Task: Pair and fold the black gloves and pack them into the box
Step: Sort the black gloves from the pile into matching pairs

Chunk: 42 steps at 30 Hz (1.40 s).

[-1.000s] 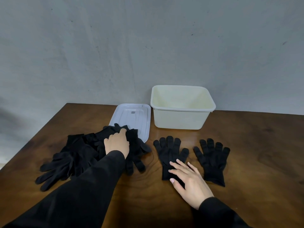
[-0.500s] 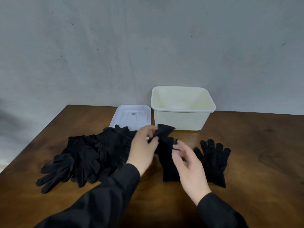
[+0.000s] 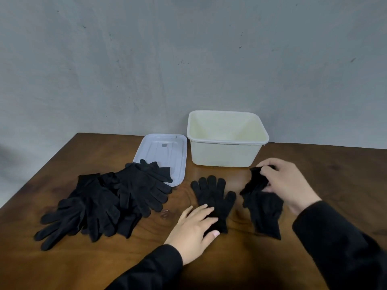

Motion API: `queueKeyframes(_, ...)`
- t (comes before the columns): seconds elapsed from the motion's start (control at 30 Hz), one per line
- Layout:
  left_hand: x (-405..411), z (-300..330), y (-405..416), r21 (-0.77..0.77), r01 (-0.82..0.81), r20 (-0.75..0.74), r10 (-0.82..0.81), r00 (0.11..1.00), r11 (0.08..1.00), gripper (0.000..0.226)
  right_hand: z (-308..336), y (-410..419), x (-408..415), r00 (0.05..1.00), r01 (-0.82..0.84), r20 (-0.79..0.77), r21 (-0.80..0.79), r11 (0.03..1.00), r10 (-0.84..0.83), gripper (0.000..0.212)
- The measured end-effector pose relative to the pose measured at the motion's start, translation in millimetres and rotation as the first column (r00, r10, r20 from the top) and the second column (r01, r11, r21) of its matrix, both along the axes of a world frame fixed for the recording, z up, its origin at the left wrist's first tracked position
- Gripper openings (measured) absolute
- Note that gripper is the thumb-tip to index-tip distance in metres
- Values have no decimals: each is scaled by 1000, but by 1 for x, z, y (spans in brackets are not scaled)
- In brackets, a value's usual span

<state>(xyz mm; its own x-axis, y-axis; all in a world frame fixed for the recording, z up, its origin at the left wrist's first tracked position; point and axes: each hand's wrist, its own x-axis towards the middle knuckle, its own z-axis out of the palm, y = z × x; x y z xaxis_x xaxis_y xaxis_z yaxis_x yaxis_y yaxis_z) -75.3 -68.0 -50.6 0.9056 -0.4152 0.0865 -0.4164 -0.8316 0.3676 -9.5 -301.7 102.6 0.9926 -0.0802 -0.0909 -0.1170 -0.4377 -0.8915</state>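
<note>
A black glove [image 3: 213, 195] lies flat in the middle of the table, fingers pointing away. My left hand [image 3: 193, 229] rests on its cuff with straight fingers. To the right, my right hand [image 3: 287, 183] pinches a black glove [image 3: 254, 182] above a second glove [image 3: 266, 214] that lies flat beneath it. A heap of several black gloves [image 3: 109, 201] sits at the left. The cream plastic box [image 3: 225, 153] stands open behind the gloves, nothing visible inside.
A pale grey lid [image 3: 165, 151] lies flat left of the box, partly under the heap. The brown wooden table [image 3: 335, 174] ends at a grey wall behind the box. Its left edge runs diagonally near the heap.
My left hand carried a glove from the heap to the middle, then came down onto the middle glove's cuff. My right hand moved right with a glove, over the right-hand glove.
</note>
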Motion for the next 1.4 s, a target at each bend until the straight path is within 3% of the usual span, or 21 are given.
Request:
queueKeyframes(0.1,-1,-11,2,113,-23,17,21,1000,993,58,9,-17,20,993,-21,114,-180,984,42,24)
queueKeyframes(0.23,-1,-8,0,122,-32,19,30,999,992,59,15,-30,32,958,70,286,-208,976,-8,25)
queueKeyframes(0.33,-1,-8,1,122,-31,13,29,999,992,59,-17,-35,14,941,49,334,-320,946,64,27)
queueKeyframes(0.4,-1,-10,2,119,-36,14,34,999,992,59,-61,-41,-8,935,6,324,-422,907,145,31)
queueKeyframes(0.53,0,-12,1,120,-38,14,36,999,992,58,-141,-57,-44,959,-129,126,-610,782,256,30)
queueKeyframes(0.8,-1,-12,2,129,-47,22,44,999,990,58,-169,-59,-54,960,-87,175,-556,827,219,23)
queueKeyframes(1.0,-1,-13,2,117,-49,23,47,999,992,58,-165,-58,-54,966,-69,181,-503,861,183,33)
queueKeyframes(1.1,-1,-12,2,93,-52,35,49,998,994,57,-166,-59,-55,957,-116,156,-567,815,244,30)
queueKeyframes(1.2,-2,-11,3,57,-79,66,75,995,995,52,-161,-53,-59,935,-29,258,-632,775,245,14)
queueKeyframes(1.27,-3,-12,3,48,-94,79,90,993,994,50,-152,-38,-61,895,19,362,-616,787,261,22)
queueKeyframes(1.4,-4,-17,2,37,-131,151,124,981,991,45,-147,15,-58,838,-166,333,-599,784,432,26)
